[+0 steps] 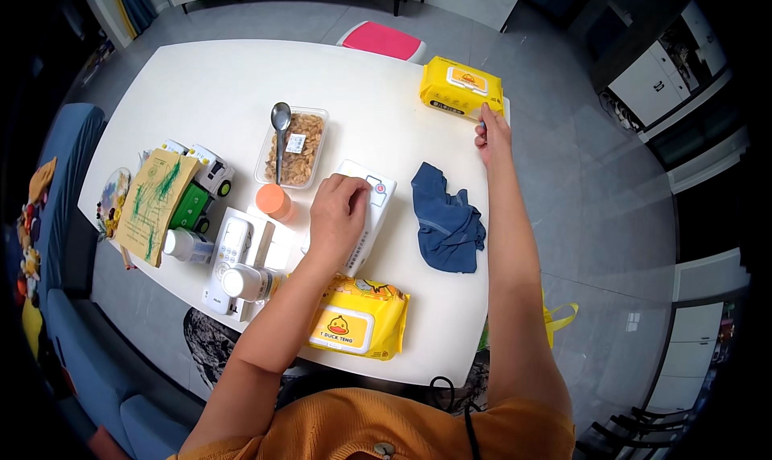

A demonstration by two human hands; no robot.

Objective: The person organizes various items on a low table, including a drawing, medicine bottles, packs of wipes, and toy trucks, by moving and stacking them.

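Note:
My left hand (336, 219) lies over a white box (376, 219), its fingers bent and pressed together at the box's upper face; the hand covers part of the box. Out at the far right corner, my right hand (495, 135) is closed beside a yellow wet-wipes pack (454, 98). A small dark bit shows at its fingers, too little to name. Between the hands a crumpled dark blue cloth (446, 223) lies on the white table (217, 82). Below my left wrist sits a second yellow wet-wipes pack (386, 315).
A clear tub of brown flakes (304, 142) carries a metal spoon (280, 126). At the left are an orange-lidded jar (273, 201), white bottles (188, 245), a white remote (232, 255), a green toy truck (193, 207) and a scribbled paper (153, 207). A pink-topped stool (382, 39) stands beyond.

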